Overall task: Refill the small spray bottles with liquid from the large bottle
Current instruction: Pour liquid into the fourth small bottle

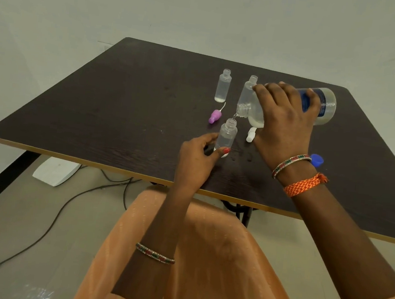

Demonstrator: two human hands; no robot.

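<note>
My right hand (285, 119) grips the large clear bottle (323, 105) with a blue label, tipped over to the left. Its open neck (242, 110) hangs just above the mouth of a small uncapped bottle (227, 134), and a thin stream of liquid runs down into it. My left hand (198, 156) holds that small bottle at its base between thumb and fingers, upright on the table. Two more small open bottles stand behind: one (223, 85) to the left with a little liquid at the bottom, the other (248, 87) partly hidden by the large bottle.
On the dark wooden table (123, 107) lie a purple spray top (215, 116), a white spray top (251, 134) and the blue cap (317, 160) near my right wrist. Cables and a white block (55, 171) lie on the floor at the left.
</note>
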